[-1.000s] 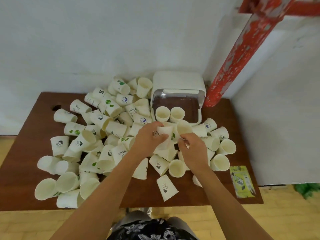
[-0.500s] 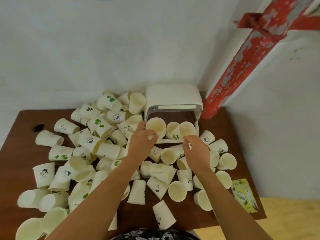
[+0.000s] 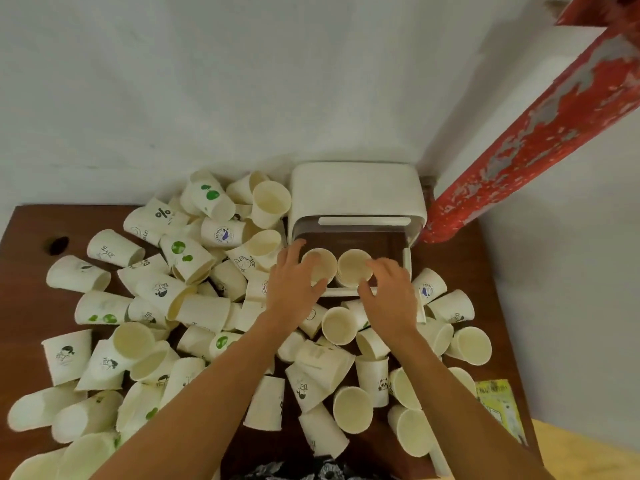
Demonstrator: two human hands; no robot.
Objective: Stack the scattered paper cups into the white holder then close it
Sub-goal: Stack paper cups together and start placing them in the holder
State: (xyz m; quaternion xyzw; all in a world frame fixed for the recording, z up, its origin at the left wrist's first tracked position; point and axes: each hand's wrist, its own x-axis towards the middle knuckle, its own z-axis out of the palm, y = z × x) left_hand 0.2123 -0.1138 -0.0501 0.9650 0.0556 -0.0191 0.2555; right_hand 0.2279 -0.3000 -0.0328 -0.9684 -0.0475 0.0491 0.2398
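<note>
White paper meets your fingers: your left hand [image 3: 294, 289] curls round the left cup [image 3: 318, 268] standing in the holder [image 3: 356, 192], thumb at its near rim. Your right hand [image 3: 391, 292] is blurred, fingers spread and loosely bent over the near side of the right cup [image 3: 354, 266]; you cannot tell whether it grips or only touches. The two cups stand side by side, mouths up, in the holder's open front, its lid raised. The holder sits at the back of the brown bench [image 3: 24, 237], against the wall, beside a red post [image 3: 519, 140]. Loose cups [image 3: 194, 306] lie heaped to the left and in front of the holder, most on their sides. A yellow packet [image 3: 498, 407] lies at the bench's right edge.
</note>
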